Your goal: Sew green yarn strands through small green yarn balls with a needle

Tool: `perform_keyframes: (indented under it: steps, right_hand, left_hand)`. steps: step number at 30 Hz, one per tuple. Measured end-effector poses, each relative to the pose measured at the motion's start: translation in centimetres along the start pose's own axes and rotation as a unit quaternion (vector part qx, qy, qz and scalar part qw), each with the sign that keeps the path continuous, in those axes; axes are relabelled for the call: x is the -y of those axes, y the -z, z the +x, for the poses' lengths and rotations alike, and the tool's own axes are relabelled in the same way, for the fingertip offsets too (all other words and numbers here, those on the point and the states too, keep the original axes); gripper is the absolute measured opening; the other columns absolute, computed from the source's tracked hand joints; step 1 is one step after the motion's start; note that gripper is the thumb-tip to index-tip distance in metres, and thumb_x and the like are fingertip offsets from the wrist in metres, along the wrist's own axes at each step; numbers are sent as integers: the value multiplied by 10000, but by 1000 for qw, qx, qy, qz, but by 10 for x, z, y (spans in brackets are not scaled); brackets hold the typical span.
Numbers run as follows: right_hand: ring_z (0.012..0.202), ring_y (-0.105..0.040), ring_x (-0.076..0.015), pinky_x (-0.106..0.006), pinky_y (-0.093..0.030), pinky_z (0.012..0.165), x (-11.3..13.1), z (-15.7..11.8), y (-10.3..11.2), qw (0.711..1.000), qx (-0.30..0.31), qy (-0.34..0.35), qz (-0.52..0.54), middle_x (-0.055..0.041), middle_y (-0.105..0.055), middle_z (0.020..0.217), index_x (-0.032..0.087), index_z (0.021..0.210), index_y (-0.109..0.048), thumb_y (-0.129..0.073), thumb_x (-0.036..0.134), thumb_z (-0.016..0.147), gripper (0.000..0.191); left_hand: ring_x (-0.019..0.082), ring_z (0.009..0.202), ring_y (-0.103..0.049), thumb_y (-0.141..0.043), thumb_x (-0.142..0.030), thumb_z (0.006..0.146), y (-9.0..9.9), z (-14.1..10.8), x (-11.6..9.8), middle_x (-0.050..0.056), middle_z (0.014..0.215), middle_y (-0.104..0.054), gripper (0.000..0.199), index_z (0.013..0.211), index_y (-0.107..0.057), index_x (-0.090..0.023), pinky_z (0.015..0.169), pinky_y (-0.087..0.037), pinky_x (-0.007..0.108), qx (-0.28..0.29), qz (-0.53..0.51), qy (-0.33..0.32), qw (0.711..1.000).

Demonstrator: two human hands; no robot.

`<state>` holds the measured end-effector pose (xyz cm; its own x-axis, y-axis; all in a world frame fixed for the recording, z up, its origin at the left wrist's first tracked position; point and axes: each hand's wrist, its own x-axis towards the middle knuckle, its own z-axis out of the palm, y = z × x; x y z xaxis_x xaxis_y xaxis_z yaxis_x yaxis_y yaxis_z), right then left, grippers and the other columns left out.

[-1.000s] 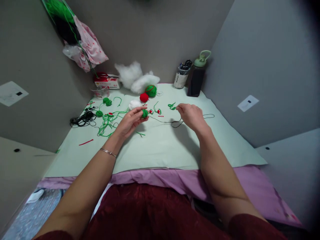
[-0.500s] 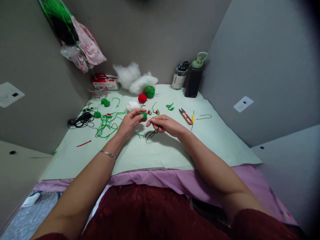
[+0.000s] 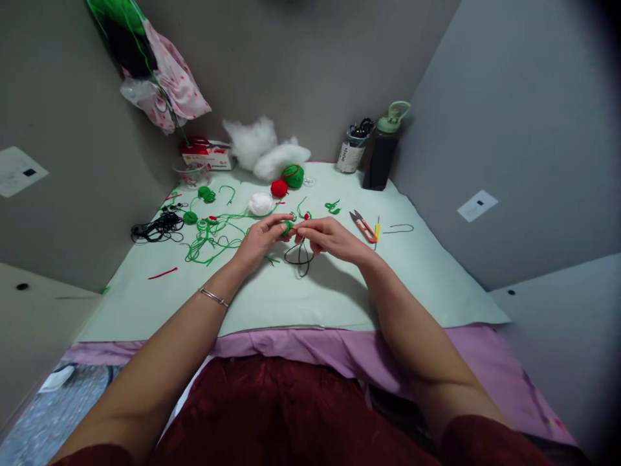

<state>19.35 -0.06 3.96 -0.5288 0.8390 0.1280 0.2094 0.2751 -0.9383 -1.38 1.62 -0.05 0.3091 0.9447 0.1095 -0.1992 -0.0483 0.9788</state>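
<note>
My left hand (image 3: 263, 239) pinches a small round green yarn piece (image 3: 287, 228) between thumb and fingers. Close against it, my right hand (image 3: 328, 237) has its thumb and forefinger pressed together at the piece's right side. A loop of thin black cord (image 3: 299, 260) hangs from the right hand's fingers above the table. Whether a needle sits in that pinch is too small to tell. Just beyond the hands lies a small red, white and green yarn piece (image 3: 307, 217), partly hidden by my fingers.
Left are tangled green yarn (image 3: 206, 243) and black cord (image 3: 160, 228). Behind lie a white yarn ball (image 3: 261, 204), red ball (image 3: 279, 188), green ball (image 3: 294, 176) and stuffing (image 3: 281, 160). Thread snips (image 3: 363, 226), a yellow-handled tool (image 3: 377, 230) and a bottle (image 3: 381, 158) stand or lie right.
My right hand has come closer to the green yarn piece, and the two hands now nearly meet. The black cord loop hangs wider below the right hand. The view has shifted slightly.
</note>
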Motion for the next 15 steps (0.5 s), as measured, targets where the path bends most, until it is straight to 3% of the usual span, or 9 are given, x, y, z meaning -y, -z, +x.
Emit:
perform_keyframes:
  steps: [3, 6, 9, 12, 15]
  right_hand:
    - [552, -497, -76, -244, -395, 557, -4, -4, 12, 983, -158, 27, -93, -59, -701, 996, 183, 1024, -740, -569, 469, 955, 340]
    - [563, -475, -106, -249, -380, 579, -10, -5, 23, 955, -260, 13, -140, -18, -645, 731, 175, 1000, -731, -528, 414, 972, 315]
    - [571, -464, -112, -245, -372, 571, -9, -5, 24, 971, -215, -33, -96, 21, -560, 621, 159, 1026, -693, -504, 320, 950, 260]
    - [594, -509, -99, -244, -421, 582, -5, -3, 13, 993, -114, -35, -16, -4, -630, 753, 151, 1055, -667, -512, 237, 898, 236]
    - [628, -592, -106, -257, -489, 623, -6, 0, -2, 996, -92, -4, 15, -25, -669, 813, 164, 1026, -648, -537, 255, 897, 193]
  left_hand:
    - [135, 822, -655, -744, -339, 830, 6, 3, -6, 75, 1055, -756, 291, 1065, -700, -174, 835, -531, 275, -25, -63, 23, 997]
    - [113, 801, -658, -715, -320, 863, 12, 5, -11, 89, 1115, -748, 251, 1066, -705, -172, 827, -540, 244, -28, -94, 19, 995]
    - [112, 845, -679, -705, -308, 884, 14, 5, -11, 79, 1123, -740, 253, 1101, -720, -178, 879, -551, 245, -19, -118, 21, 993]
    - [120, 893, -689, -716, -276, 883, 12, 4, -11, 66, 1081, -737, 240, 1100, -728, -173, 940, -553, 269, -8, -127, 25, 992]
    - [133, 930, -690, -724, -249, 873, 10, 3, -12, 66, 1061, -734, 252, 1111, -723, -165, 980, -548, 295, 0, -125, 30, 992]
